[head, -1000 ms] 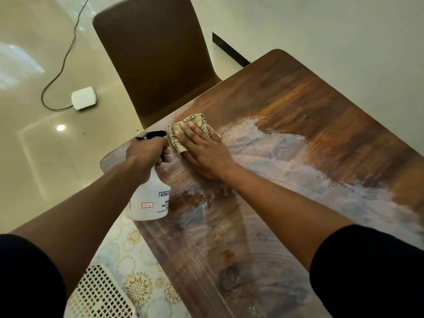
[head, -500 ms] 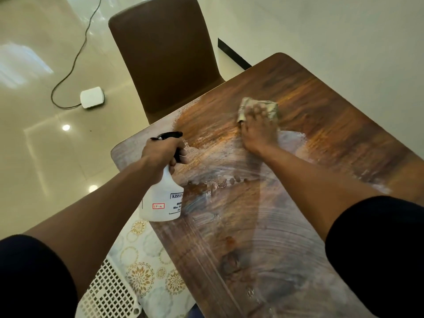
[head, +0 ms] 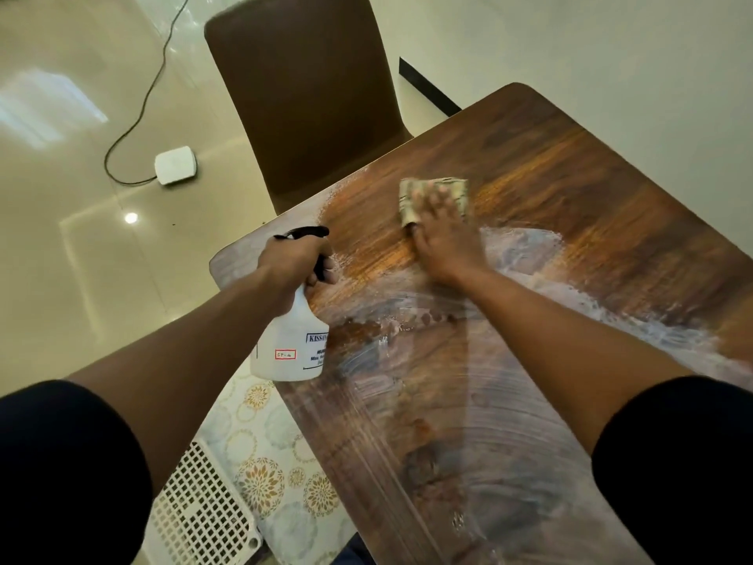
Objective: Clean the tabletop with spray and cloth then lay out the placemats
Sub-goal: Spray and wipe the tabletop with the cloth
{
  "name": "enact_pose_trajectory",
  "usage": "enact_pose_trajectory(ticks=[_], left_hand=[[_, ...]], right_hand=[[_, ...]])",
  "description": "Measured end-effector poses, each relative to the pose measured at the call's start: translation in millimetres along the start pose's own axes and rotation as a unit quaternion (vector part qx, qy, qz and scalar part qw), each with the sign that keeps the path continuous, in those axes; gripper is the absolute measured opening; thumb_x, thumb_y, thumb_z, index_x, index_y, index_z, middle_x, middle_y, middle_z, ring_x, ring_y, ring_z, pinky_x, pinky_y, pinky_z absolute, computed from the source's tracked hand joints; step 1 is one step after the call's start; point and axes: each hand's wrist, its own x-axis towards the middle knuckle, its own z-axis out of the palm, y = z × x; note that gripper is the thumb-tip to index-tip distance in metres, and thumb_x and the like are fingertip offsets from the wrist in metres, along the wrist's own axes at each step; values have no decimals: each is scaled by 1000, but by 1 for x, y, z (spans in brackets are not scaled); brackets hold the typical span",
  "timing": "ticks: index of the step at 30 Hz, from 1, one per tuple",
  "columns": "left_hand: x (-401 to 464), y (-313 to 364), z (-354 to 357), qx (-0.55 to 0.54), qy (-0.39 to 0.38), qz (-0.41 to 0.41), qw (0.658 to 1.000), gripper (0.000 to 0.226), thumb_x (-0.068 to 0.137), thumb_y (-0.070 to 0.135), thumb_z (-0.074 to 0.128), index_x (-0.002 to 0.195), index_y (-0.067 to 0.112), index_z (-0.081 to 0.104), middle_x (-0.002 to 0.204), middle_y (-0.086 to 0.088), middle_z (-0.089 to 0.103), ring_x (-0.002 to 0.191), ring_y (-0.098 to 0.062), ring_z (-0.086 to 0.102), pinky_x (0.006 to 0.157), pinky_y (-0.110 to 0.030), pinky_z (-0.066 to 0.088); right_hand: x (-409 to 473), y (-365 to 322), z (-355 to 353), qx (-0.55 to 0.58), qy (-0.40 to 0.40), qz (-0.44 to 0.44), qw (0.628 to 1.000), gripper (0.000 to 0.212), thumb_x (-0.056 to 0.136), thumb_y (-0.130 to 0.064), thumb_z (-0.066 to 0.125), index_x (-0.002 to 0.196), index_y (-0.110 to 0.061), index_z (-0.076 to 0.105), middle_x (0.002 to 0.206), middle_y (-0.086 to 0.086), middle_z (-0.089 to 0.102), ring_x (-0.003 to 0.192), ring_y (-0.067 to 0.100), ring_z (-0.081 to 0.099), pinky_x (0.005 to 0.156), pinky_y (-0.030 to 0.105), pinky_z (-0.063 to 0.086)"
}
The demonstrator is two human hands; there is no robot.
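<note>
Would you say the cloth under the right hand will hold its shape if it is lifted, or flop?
The cloth would probably flop: it lies folded and rumpled under the right hand. It is likely damp, since it is on a smeared wet tabletop, so it may cling and feel a little heavier.

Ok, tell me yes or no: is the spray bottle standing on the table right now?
No, the left hand grips the spray bottle by its neck and holds it in the air at the table's edge.

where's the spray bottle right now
In the head view the spray bottle is left of centre, held by its neck in the left hand over the near-left edge of the wooden table, just above the patterned placemat.
</note>
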Motion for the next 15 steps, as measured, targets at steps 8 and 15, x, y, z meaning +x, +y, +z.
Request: enact_pose_trajectory(ticks=[8, 15], left_hand=[[12, -1, -18, 25, -6, -21, 999, 13, 97, 12, 66, 94, 0, 71, 85, -18, 73, 35, -8, 54, 37, -18, 39], [22, 5, -50, 39, 4, -9, 999, 14, 91, 9, 63, 79, 9, 69, 77, -16, 70, 51, -17, 61, 40, -23, 38]], right_hand=[[12, -47, 7, 9, 7, 40, 999, 63, 112, -46, 21, 168, -28, -1, 176, 3, -4, 162, 26, -6, 128, 56, -4], [-3, -109, 30, -32, -25, -214, 976, 61, 111, -48, 25, 168, -34, 6, 175, -7, 0, 162, 15, -2, 128, 48, 2]])
